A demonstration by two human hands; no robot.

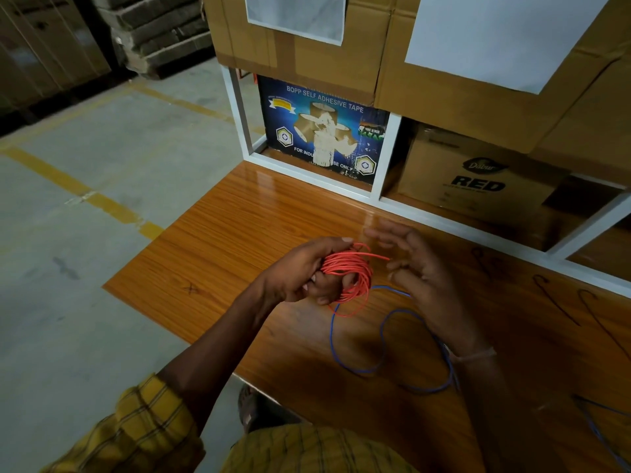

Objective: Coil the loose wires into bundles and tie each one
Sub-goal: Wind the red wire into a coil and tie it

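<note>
Glossy wooden worktop (239,233), concrete floor (85,199) at nine o'clock. Left hand (300,271) grips red wire coil (351,278); right hand (420,268) open.

The red wire (348,276) is wound into a tight coil of many loops and is held above the wooden table (218,240), gripped by the left hand (300,271). Its free end is seen sticking out to the right from the top of the coil. One looser loop is hung below the rest. The blue wire (382,336) is left uncoiled, laid flat on the table in loose, open curves just below the coil. Further blue wire is seen at the lower right edge.
</note>
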